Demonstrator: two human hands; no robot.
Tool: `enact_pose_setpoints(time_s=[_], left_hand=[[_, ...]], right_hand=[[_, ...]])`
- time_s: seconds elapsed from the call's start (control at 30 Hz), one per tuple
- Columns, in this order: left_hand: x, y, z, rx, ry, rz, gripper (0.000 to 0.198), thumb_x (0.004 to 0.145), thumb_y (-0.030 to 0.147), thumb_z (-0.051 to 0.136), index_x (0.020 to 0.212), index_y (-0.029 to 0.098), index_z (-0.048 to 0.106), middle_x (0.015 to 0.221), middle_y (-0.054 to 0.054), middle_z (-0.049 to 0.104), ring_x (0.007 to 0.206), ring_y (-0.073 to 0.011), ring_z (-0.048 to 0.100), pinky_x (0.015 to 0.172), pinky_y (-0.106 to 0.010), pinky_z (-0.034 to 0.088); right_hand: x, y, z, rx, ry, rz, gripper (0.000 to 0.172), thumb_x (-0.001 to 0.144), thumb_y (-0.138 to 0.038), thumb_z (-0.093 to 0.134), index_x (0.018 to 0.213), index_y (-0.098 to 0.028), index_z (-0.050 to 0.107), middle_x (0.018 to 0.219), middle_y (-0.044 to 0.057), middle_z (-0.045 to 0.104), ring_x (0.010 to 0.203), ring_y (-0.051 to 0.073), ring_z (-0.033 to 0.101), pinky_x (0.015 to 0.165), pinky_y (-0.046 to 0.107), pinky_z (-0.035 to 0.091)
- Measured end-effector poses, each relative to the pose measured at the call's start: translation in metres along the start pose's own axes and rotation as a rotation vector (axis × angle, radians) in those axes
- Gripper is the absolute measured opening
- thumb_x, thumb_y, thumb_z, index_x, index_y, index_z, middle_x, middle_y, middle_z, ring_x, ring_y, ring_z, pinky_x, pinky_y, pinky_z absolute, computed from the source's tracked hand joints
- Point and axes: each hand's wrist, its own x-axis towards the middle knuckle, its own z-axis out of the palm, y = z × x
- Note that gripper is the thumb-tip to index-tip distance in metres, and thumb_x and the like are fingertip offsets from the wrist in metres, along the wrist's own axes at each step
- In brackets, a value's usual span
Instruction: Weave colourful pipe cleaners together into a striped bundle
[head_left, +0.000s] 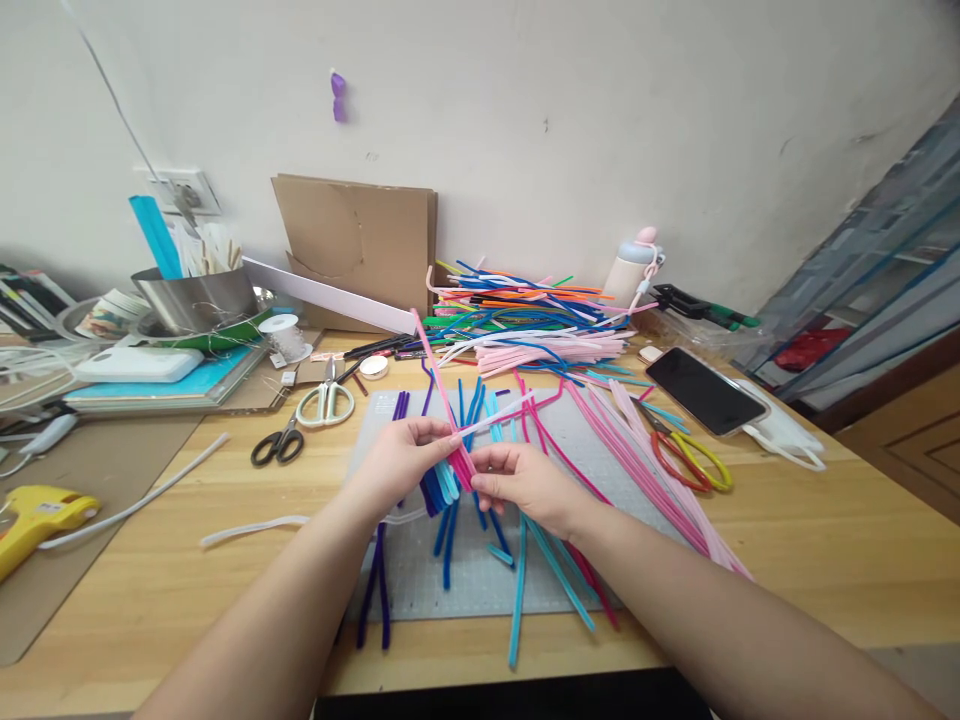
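The left hand [405, 455] is closed in a pinch on a fanned bundle of pipe cleaners [448, 482], blue, purple and pink, held just above the grey cutting mat [450, 590]. The right hand [525, 485] meets it from the other side, fingers narrowed on the same bundle where a long pink stem [433, 365] and a pale one cross. Whether the stems are twisted together there is hard to make out.

So a handful is gathered, while many more lie loose on the mat: blue ones under the wrists, and a pink sheaf [626, 448] running off to the right. The big mixed pile [525, 310] by the wall looks untouched.

Around the mat lie white-handled scissors [324, 403], black scissors [277, 445], red-and-yellow scissors [690, 460] on the pink sheaf, a phone [703, 390], and a glue gun [34, 515] at far left. Loose stems beneath the hands crowd the working spot on the wooden table [825, 540].
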Motion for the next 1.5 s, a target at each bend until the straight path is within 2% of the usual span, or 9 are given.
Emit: enact_pose_setpoints(time_s=[0.1, 0.2, 0.3, 0.43, 0.57, 1.0, 1.27, 1.5], left_hand=[[-0.001, 0.003, 0.0, -0.034, -0.03, 0.006, 0.031, 0.068, 0.043, 0.067, 0.071, 0.013, 0.065, 0.068, -0.005, 0.067, 0.059, -0.0142, 0.059, 0.06, -0.025, 0.044], [-0.003, 0.008, 0.0, -0.075, 0.027, 0.014, 0.03, 0.066, 0.043, 0.068, 0.068, 0.014, 0.063, 0.064, -0.002, 0.065, 0.056, -0.012, 0.056, 0.056, -0.023, 0.042], [-0.004, 0.011, 0.0, -0.097, 0.072, 0.004, 0.03, 0.065, 0.043, 0.069, 0.068, 0.014, 0.063, 0.061, -0.001, 0.063, 0.052, -0.011, 0.054, 0.052, -0.022, 0.039], [-0.005, 0.013, 0.0, -0.112, 0.069, 0.024, 0.029, 0.065, 0.042, 0.07, 0.068, 0.014, 0.062, 0.06, 0.0, 0.062, 0.052, -0.0105, 0.053, 0.052, -0.022, 0.039], [-0.004, 0.013, 0.001, -0.103, 0.061, 0.052, 0.027, 0.067, 0.04, 0.068, 0.068, 0.014, 0.061, 0.06, 0.0, 0.06, 0.052, -0.0098, 0.051, 0.051, -0.021, 0.038], [-0.006, 0.012, 0.001, 0.244, 0.181, 0.236, 0.022, 0.074, 0.039, 0.06, 0.071, 0.018, 0.065, 0.069, -0.001, 0.065, 0.065, -0.0154, 0.058, 0.062, -0.024, 0.042], [-0.002, 0.004, 0.001, 0.161, 0.129, 0.149, 0.027, 0.072, 0.042, 0.062, 0.074, 0.015, 0.065, 0.071, -0.004, 0.066, 0.064, -0.0158, 0.059, 0.06, -0.025, 0.045], [-0.001, 0.001, -0.001, 0.181, 0.072, 0.101, 0.03, 0.073, 0.042, 0.061, 0.077, 0.014, 0.067, 0.071, -0.005, 0.067, 0.062, -0.0162, 0.059, 0.06, -0.026, 0.045]], right_hand=[[0.0, 0.0, 0.0, 0.012, -0.004, -0.001, 0.033, 0.064, -0.037, 0.072, 0.085, -0.014, 0.062, 0.067, 0.0, 0.06, 0.052, 0.008, 0.055, 0.044, 0.019, 0.038], [0.001, 0.002, 0.0, 0.084, 0.032, 0.014, 0.036, 0.069, -0.044, 0.067, 0.087, -0.015, 0.058, 0.069, 0.0, 0.06, 0.053, 0.009, 0.057, 0.042, 0.018, 0.037], [0.001, 0.004, 0.0, 0.087, 0.049, 0.041, 0.036, 0.073, -0.05, 0.062, 0.078, -0.016, 0.054, 0.067, 0.0, 0.059, 0.05, 0.009, 0.058, 0.038, 0.018, 0.034], [0.0, 0.005, 0.001, 0.096, -0.012, 0.039, 0.036, 0.072, -0.048, 0.064, 0.073, -0.015, 0.051, 0.064, 0.0, 0.059, 0.05, 0.009, 0.057, 0.039, 0.017, 0.033], [-0.001, 0.004, 0.003, 0.186, -0.006, 0.039, 0.034, 0.07, -0.044, 0.068, 0.075, -0.015, 0.052, 0.064, -0.001, 0.058, 0.05, 0.008, 0.056, 0.039, 0.016, 0.032], [-0.002, 0.003, 0.005, 0.28, 0.077, 0.081, 0.031, 0.064, -0.037, 0.074, 0.071, -0.014, 0.054, 0.058, -0.003, 0.057, 0.045, 0.006, 0.052, 0.039, 0.016, 0.033], [0.0, 0.007, 0.007, 0.228, 0.146, 0.063, 0.033, 0.064, -0.04, 0.073, 0.072, -0.014, 0.054, 0.057, -0.003, 0.058, 0.044, 0.006, 0.052, 0.039, 0.016, 0.035], [0.0, 0.01, 0.008, 0.165, 0.16, 0.024, 0.032, 0.064, -0.04, 0.072, 0.074, -0.015, 0.055, 0.057, -0.003, 0.059, 0.045, 0.007, 0.054, 0.04, 0.017, 0.037]])
